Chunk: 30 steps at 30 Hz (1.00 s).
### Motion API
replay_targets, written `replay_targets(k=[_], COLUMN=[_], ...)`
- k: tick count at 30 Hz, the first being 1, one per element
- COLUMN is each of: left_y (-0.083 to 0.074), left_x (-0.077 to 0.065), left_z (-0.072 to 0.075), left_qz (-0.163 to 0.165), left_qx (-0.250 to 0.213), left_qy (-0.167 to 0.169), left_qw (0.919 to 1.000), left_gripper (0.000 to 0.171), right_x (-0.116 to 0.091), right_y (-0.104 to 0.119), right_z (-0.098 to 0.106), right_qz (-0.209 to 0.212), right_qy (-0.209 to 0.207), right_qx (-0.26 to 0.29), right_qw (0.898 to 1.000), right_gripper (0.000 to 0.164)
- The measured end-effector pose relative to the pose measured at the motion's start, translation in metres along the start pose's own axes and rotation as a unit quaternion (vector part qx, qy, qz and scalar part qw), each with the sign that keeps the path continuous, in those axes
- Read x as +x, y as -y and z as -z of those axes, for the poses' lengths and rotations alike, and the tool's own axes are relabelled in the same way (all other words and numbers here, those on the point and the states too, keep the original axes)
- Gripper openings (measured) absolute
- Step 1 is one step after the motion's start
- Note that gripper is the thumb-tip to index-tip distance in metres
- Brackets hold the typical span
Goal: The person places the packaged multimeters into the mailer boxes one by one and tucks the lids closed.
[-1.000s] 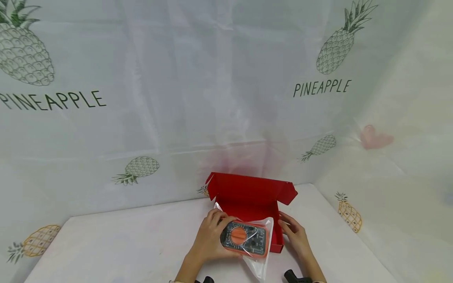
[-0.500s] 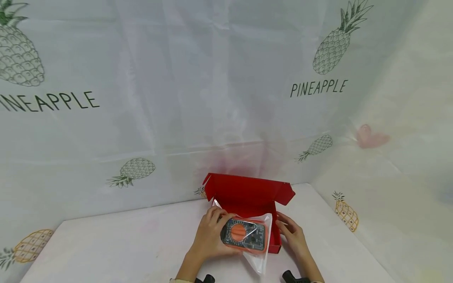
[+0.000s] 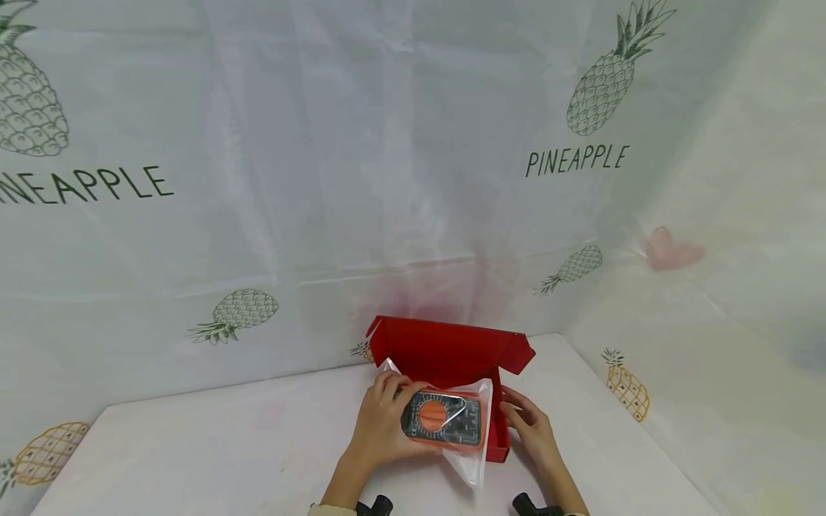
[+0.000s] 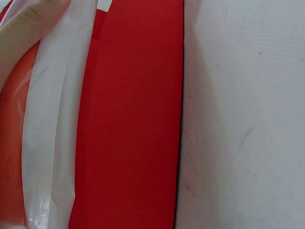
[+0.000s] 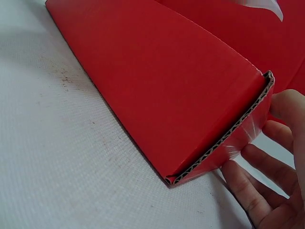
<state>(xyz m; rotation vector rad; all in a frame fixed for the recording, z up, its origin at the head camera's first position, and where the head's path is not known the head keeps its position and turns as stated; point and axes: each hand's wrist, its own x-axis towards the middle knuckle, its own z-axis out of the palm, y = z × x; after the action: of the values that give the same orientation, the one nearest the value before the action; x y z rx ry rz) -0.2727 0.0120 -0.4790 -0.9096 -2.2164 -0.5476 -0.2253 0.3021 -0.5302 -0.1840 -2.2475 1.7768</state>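
Observation:
My left hand grips a multimeter with an orange edge and an orange dial, packed in a clear plastic bag. It is held tilted over the front of an open red cardboard box, its face toward me. The left wrist view has the bag beside the box's front wall. My right hand pinches the box's right side wall; in the right wrist view the thumb lies over the top edge and several fingers touch the outside. Most of the box's inside is hidden behind the multimeter.
The box stands near the back of a white table, its lid raised toward a white curtain printed with pineapples. Another side of the curtain runs along the table's right edge. A black wrist mount shows below my left hand.
The multimeter in its bag has moved slightly up and away from me, along with my left hand. My right hand keeps its place at the box's side. The head view has shifted a little.

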Motion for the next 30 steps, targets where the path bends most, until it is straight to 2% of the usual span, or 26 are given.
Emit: replay_targets(k=[12,17,21,23,30], left_y=[-0.007,-0.007,-0.004,-0.003,-0.001], left_x=[0.011,0.013,0.013,0.014,0.017], left_z=[-0.006,-0.009,-0.015,-0.018,-0.025], left_qz=[0.016,0.016,0.01,0.008,0.013], left_qx=[-0.002,0.006,0.02,0.025,0.035], left_qy=[0.018,0.03,0.025,0.019,0.016], left_qw=[0.9997,0.9994,0.9994,0.9995,0.9992], left_gripper=[0.092,0.093,0.094,0.093,0.09], right_x=[0.0,-0.005,-0.005,-0.002,-0.002], right_y=[-0.001,0.012,0.011,0.001,0.001], right_z=[0.002,-0.001,-0.003,-0.002,-0.003], right_qz=[0.002,0.001,0.002,0.014,0.033], right_qy=[-0.013,-0.009,-0.009,-0.009,-0.005], right_qx=[-0.011,-0.01,-0.001,0.006,0.021], right_qw=[1.0,1.0,1.0,1.0,0.999], right_gripper=[0.046,0.046,0.045,0.045,0.044])
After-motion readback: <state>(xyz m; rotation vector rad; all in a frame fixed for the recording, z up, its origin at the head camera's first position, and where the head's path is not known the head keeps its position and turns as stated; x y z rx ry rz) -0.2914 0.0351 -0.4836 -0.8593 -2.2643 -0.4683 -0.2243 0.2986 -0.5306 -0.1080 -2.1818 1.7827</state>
